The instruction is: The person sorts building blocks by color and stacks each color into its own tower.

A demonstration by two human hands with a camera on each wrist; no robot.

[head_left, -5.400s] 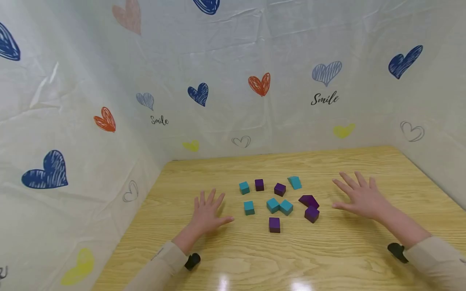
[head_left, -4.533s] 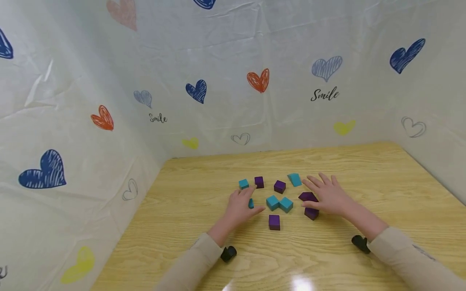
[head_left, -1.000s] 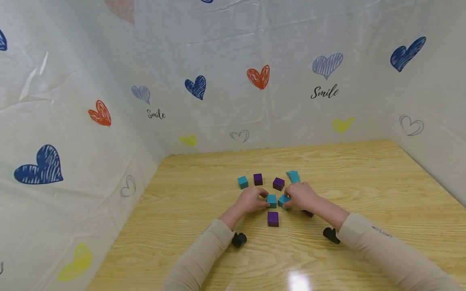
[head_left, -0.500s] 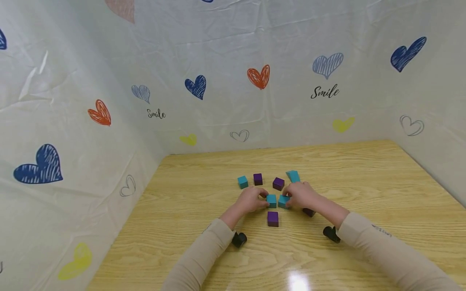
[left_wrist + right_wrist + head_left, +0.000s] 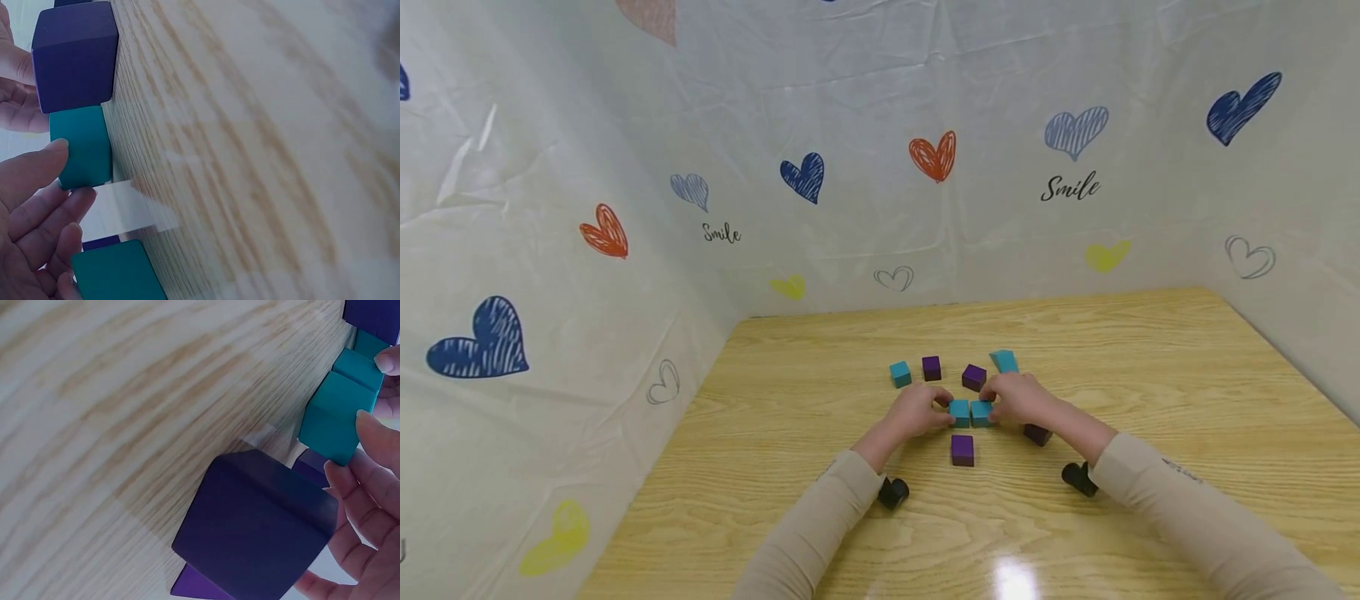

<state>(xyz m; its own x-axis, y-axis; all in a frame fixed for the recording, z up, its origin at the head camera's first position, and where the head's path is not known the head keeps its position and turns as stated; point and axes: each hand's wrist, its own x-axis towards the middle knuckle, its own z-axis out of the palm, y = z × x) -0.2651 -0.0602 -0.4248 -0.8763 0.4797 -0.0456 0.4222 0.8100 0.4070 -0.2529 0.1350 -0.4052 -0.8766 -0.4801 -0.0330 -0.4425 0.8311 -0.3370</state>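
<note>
Two teal cubes sit side by side on the wooden table, faces lined up and a thin gap between them in the head view. My left hand (image 5: 917,411) pinches the left teal cube (image 5: 959,413) between thumb and fingers. From the other side, my right hand (image 5: 1021,398) pinches the right teal cube (image 5: 981,414). The right wrist view shows thumb and fingertips on this teal cube (image 5: 337,415). Just in front of the pair stands a purple cube (image 5: 962,451). Another teal cube (image 5: 115,272), hidden behind my left hand in the head view, shows in the left wrist view.
Behind the hands lie a teal cube (image 5: 900,374), two purple cubes, one left (image 5: 931,368) and one right (image 5: 973,377), and a teal wedge-like block (image 5: 1004,361). Under my right wrist is a partly hidden purple cube (image 5: 1037,434), with a purple angled piece (image 5: 197,584) beside it.
Both hands have come in from the table's sides to the middle cubes. Over the last second my right hand has straightened the right teal cube and slid it left; the left hand holds still.
</note>
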